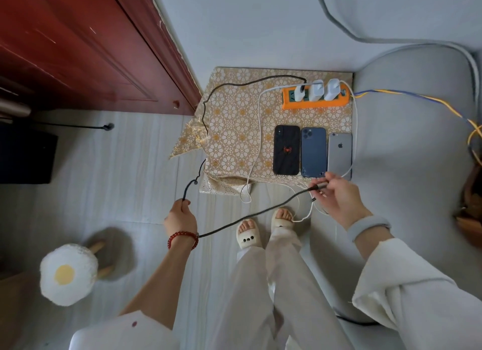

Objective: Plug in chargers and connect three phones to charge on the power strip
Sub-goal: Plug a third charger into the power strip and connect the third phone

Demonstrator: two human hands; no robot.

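Observation:
An orange power strip (317, 103) lies at the back of a small patterned table (234, 130), with three white chargers (317, 89) plugged into it. Three phones lie face down side by side near the front edge: a black one with a red spider (286, 149), a dark blue one (313, 153) and a grey one (339, 151). A black braided cable (255, 214) runs from the left charger, off the table's left side and down. My left hand (180, 216) grips its slack. My right hand (339, 196) pinches its plug end just below the blue phone. White cables (257, 146) hang off the front.
A red wooden door (91, 44) stands at the left. A grey sofa (417, 141) borders the table on the right, with a blue and yellow cord (407, 95) across it. A fried-egg shaped stool (68, 274) sits on the floor at lower left. My slippered feet (263, 227) stand before the table.

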